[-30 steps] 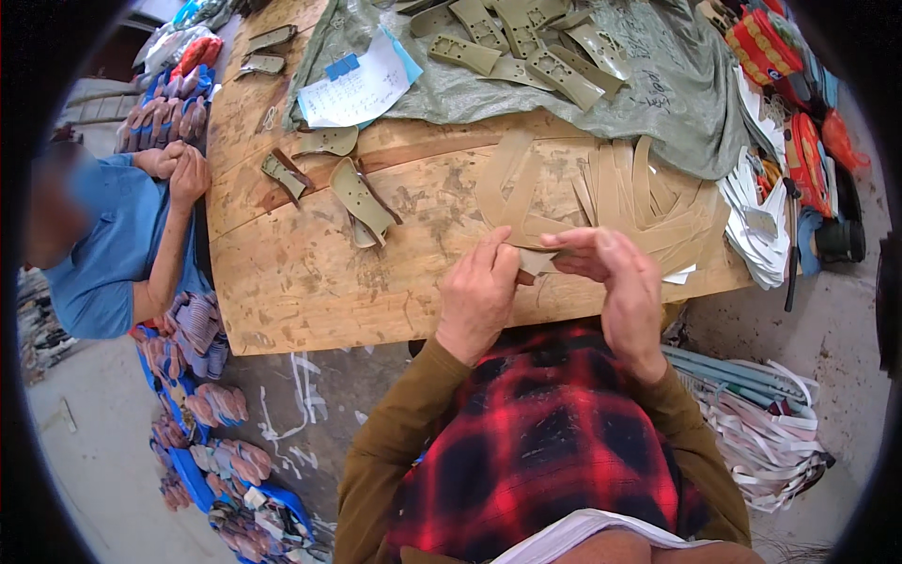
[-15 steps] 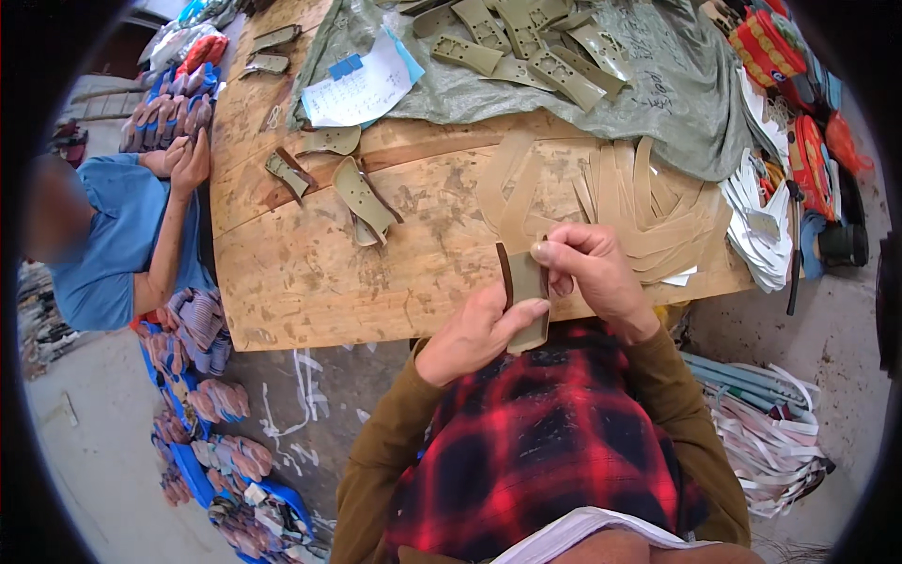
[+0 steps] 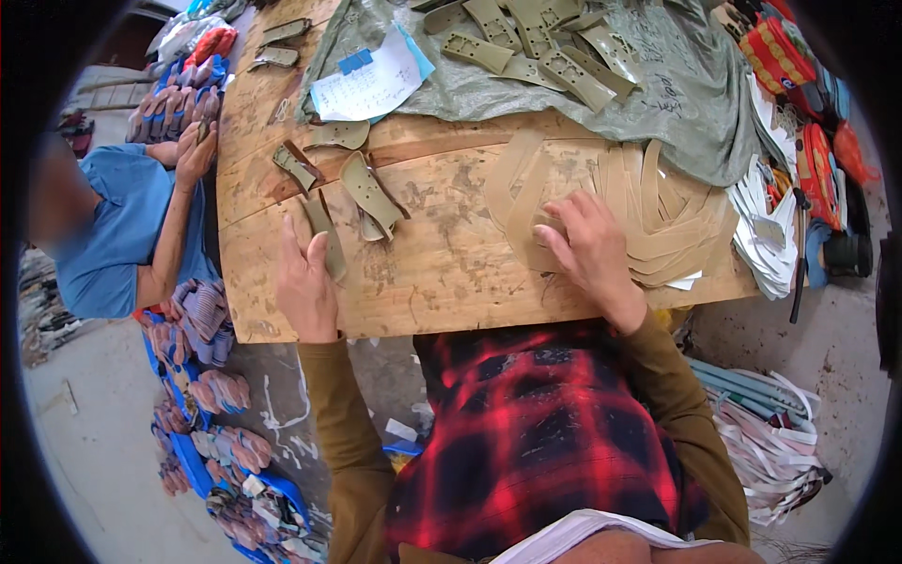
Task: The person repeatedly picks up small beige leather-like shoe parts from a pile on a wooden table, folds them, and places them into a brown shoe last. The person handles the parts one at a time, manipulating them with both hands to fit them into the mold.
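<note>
Left grip (image 3: 305, 282) lay flat, open, pinning an olive strap piece (image 3: 324, 235) to the worktop (image 3: 442, 273). Right grip (image 3: 587, 249) spread loosely on the tan strip pile (image 3: 658, 221), holding none; peeling one strip singly seemed wisest.

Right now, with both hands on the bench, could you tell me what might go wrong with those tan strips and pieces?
1. The left hand rests on an olive strap piece close to the plywood table front edge; a nudge could drop it to the floor.
2. The right hand presses into a loose, overlapping pile of tan strips; pulling one may drag others out of order.
3. The pile reaches the table's right corner, where strips could slide off.
</note>
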`<act>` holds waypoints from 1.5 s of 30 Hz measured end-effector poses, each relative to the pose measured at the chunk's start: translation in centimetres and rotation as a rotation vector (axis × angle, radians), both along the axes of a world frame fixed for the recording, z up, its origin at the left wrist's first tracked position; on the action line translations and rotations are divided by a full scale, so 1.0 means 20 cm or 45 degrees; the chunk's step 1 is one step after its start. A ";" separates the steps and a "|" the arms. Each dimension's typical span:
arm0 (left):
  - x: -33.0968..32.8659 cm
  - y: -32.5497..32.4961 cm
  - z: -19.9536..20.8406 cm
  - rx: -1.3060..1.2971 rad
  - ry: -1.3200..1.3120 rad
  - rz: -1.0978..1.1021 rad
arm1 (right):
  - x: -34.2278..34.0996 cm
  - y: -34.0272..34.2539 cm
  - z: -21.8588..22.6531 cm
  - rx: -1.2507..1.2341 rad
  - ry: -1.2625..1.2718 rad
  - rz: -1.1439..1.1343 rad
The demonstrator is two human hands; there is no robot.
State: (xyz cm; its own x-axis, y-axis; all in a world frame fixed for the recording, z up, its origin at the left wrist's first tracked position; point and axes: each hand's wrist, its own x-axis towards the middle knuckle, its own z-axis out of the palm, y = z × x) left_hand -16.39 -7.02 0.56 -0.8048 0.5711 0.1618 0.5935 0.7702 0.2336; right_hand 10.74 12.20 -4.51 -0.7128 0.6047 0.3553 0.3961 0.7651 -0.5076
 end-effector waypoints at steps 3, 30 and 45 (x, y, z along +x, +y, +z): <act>0.03 -0.01 -0.08 0.424 0.388 -0.326 | 0.00 -0.04 0.03 -0.078 -0.116 0.044; 0.67 0.37 -0.31 0.931 -1.559 -0.548 | 0.09 0.29 0.27 -0.136 0.065 -0.051; 0.57 0.28 -0.32 1.732 -2.736 0.103 | -0.10 0.88 0.27 -0.644 0.604 -0.146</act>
